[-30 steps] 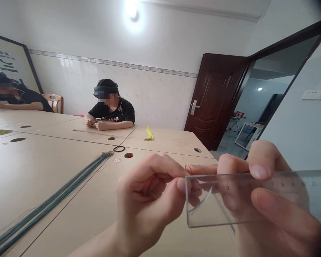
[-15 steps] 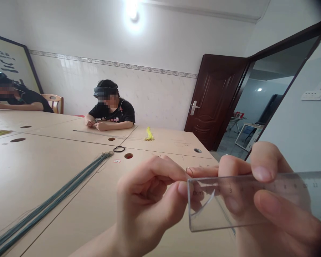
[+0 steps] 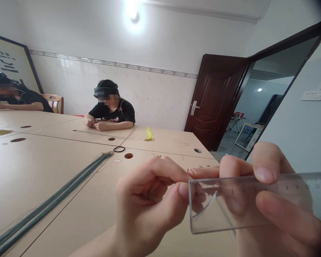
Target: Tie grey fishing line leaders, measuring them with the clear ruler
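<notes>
My right hand [image 3: 273, 200] grips a clear plastic ruler [image 3: 211, 223] between thumb and fingers, its zero end pointing left. Some right fingers show through the plastic from behind. At that zero end, my left hand [image 3: 155, 200] is closed in a thumb-and-forefinger pinch. A thin brown curved wire [image 3: 191, 171], hook-like in shape, sticks up from the pinch just above the ruler's corner. Its lower part is hidden by the fingertips. Through the ruler a whitish streak and a thin dark strand can be seen, running down to the right.
A long bundle of grey-green strands [image 3: 69, 189] lies on the table [image 3: 77, 228] at left. Beyond are a black ring [image 3: 119, 149], a small label [image 3: 117, 161], cable holes and a yellow bundle [image 3: 149, 135]. Two people sit across the table. A brown door [image 3: 216, 100] stands open.
The ruler has shifted very slightly right and down, along with my right hand. My left hand keeps its pinch almost in place.
</notes>
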Available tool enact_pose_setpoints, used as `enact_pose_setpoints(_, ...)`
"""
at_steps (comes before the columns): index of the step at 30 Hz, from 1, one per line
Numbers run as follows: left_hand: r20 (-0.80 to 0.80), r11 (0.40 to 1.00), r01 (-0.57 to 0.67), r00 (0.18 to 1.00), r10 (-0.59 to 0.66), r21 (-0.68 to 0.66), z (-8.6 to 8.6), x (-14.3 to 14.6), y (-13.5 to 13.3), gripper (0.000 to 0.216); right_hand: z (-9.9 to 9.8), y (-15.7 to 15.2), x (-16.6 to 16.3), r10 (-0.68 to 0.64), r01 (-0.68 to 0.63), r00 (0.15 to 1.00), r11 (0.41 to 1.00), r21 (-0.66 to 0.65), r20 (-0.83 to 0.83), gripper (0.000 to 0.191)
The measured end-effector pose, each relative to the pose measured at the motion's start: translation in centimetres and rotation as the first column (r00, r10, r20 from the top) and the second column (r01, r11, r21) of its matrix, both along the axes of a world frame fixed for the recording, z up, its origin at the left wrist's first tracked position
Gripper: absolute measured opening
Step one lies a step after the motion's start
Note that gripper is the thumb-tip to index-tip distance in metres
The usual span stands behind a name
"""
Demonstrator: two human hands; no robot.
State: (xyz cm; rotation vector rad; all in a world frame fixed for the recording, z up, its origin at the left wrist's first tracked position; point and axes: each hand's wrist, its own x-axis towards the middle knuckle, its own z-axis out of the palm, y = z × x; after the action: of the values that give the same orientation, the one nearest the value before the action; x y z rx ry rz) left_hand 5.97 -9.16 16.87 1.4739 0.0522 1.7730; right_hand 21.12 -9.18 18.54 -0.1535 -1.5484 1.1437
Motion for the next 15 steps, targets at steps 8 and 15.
enact_pose_setpoints(8, -0.01, 1.0, -0.003, 1.0, 0.003, -0.005, 0.04, -0.06, -0.11, 0.01, -0.22, 0.26, 0.15, 0.004, -0.004, 1.0, 1.0, -0.006, -0.002, 0.01)
enact_pose_setpoints(15, -0.015, 1.0, -0.017, 1.0, 0.017, 0.006, 0.18, -0.05, 0.07, 0.011, -0.18, 0.07, 0.05, 0.026, -0.026, 1.0, 1.0, 0.012, -0.002, 0.006)
